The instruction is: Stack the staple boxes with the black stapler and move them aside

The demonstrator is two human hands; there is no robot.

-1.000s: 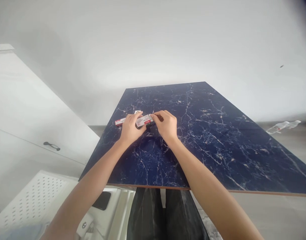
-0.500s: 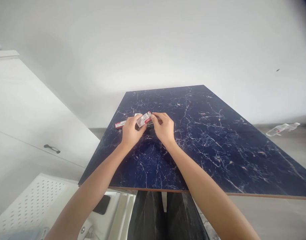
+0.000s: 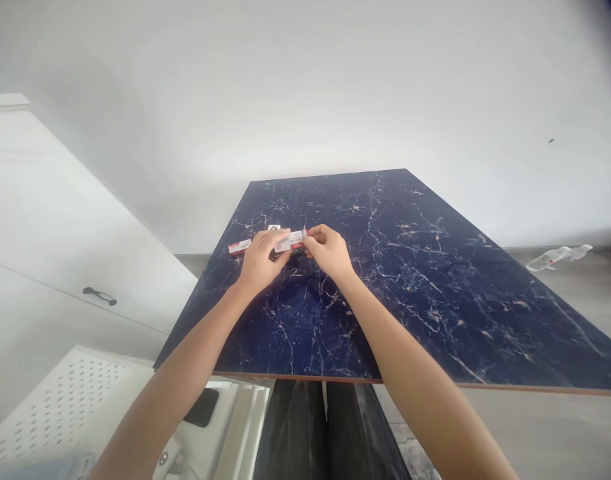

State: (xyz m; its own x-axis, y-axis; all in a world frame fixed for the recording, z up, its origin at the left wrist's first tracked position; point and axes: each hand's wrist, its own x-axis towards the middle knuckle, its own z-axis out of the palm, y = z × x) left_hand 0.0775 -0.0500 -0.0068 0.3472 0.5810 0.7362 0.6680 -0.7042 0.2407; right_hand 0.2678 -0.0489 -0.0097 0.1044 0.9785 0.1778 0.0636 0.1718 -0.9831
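Note:
Both my hands meet over the far left part of a dark blue marbled table (image 3: 415,287). My left hand (image 3: 259,261) is closed around a small white and red carton (image 3: 289,241), held just above the tabletop. My right hand (image 3: 327,251) pinches the carton's right end with thumb and fingertips. A second white and red carton (image 3: 240,247) lies flat on the table just left of my left hand. A small white item (image 3: 274,228) peeks out behind my left fingers; I cannot make out what it is.
A white cabinet with a dark handle (image 3: 99,295) stands at the left. Below it sits a white perforated surface (image 3: 60,400) with a black phone-like object (image 3: 202,407). A clear plastic bottle (image 3: 558,256) lies on the floor at the right. A white wall rises behind the table.
The carton was tipped up at its right end half a second ago and now lies level again between my hands. Both hands stay in the same spot.

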